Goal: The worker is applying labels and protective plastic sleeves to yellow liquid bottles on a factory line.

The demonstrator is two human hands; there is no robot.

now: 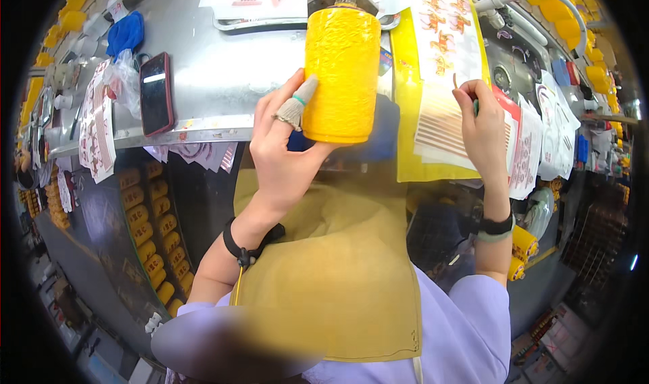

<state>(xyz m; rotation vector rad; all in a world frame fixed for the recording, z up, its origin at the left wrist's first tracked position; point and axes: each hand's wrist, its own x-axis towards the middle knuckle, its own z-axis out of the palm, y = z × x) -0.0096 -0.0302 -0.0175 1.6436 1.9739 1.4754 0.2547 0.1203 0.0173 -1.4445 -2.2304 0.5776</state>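
Two hands at a metal desk [216, 66]. Left hand [284, 147]: grip curled around the side of a yellow thread cone [341, 73] standing upright at the desk's near edge, one finger wrapped in grey cloth. Right hand [483, 130]: grip pinched on a printed sticker sheet [446, 59] over yellow backing. Dark phone [156, 93] lies well apart, left
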